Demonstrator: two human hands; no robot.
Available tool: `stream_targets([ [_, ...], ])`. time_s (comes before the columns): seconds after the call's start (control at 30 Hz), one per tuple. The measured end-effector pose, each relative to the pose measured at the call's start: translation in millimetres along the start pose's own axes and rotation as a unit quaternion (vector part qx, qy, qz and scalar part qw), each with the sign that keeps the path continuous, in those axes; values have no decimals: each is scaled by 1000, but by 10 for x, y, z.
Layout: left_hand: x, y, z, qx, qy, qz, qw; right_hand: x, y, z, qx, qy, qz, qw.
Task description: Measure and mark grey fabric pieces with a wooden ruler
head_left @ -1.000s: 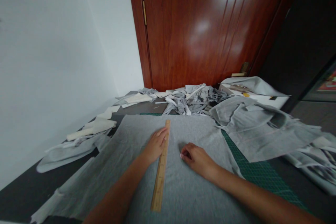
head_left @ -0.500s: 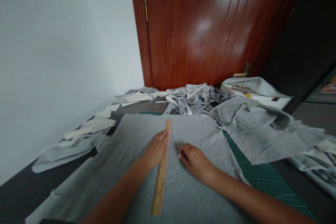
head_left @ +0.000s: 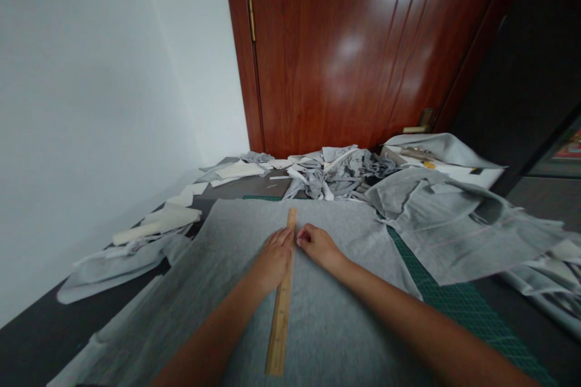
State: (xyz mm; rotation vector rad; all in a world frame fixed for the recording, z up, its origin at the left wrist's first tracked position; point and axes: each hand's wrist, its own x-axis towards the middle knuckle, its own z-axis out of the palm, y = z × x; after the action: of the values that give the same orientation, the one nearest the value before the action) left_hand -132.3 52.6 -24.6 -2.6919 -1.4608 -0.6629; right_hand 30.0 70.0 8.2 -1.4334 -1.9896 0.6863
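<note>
A grey fabric sheet (head_left: 245,236) is spread across the table, with a wooden ruler (head_left: 281,320) lying lengthwise on it. My left hand (head_left: 275,257) rests flat over the upper part of the ruler, fingers stretched forward and pressing on it. Close to the ruler's right edge, my right hand (head_left: 320,246) touches or hovers just over the fabric. Its fingers are curled into a pinch, and whatever is between them is too small to make out.
A green cutting mat (head_left: 476,320) shows from under the fabric at the right. Grey fabric pieces (head_left: 454,242) overlap it. Scraps (head_left: 349,169) are heaped at the back before a wooden door (head_left: 327,60). Pale offcuts (head_left: 170,217) lie along the left wall.
My right hand has moved forward and left, up to the ruler's edge. My left hand stays on the ruler.
</note>
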Motion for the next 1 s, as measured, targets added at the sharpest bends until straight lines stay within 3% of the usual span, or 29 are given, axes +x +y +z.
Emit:
stream_targets([
  [0.13,6,27,-49,7,-22,-5,1000,256,44,-64,-25,24,72,997],
  [0.3,10,52,-100,6,-20,-10,1000,514,63,-28,-30,32,103,994],
  [0.6,9,93,-119,20,-44,-25,999,838,114,27,-65,52,114,990],
  [1.0,5,103,-132,25,-38,-9,999,1088,197,-28,-116,31,114,986],
])
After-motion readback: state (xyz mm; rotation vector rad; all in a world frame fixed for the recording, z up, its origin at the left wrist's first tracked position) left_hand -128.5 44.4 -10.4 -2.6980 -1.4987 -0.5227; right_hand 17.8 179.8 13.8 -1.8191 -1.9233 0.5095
